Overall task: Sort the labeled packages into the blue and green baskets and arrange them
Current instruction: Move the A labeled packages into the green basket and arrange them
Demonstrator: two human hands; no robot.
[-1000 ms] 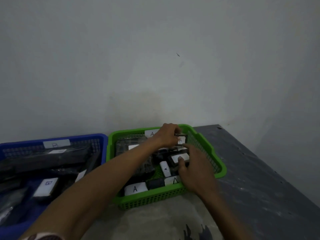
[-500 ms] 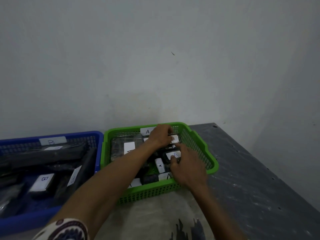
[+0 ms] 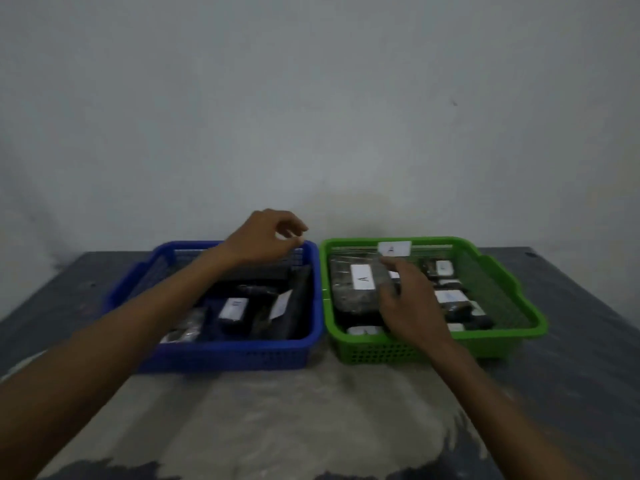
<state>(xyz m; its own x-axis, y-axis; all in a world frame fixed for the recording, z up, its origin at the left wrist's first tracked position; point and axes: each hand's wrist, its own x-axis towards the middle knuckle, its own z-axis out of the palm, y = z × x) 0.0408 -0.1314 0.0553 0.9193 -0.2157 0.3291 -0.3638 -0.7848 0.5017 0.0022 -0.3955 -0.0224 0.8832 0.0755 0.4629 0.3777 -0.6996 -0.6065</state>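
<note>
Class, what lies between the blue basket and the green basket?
Nothing: the head view shows only a narrow gap between the blue basket and the green basket, side by side.

The left hand (image 3: 265, 237) is out of the green basket (image 3: 498, 348) now and hangs over the far rim of the blue basket (image 3: 242, 355), fingers loosely curled, holding nothing (earlier it pinched a package at the green basket's back). The right hand (image 3: 412, 306) has shifted off the small labelled packages, which now lie to its right, and rests by the large package marked A (image 3: 353, 285).
</note>
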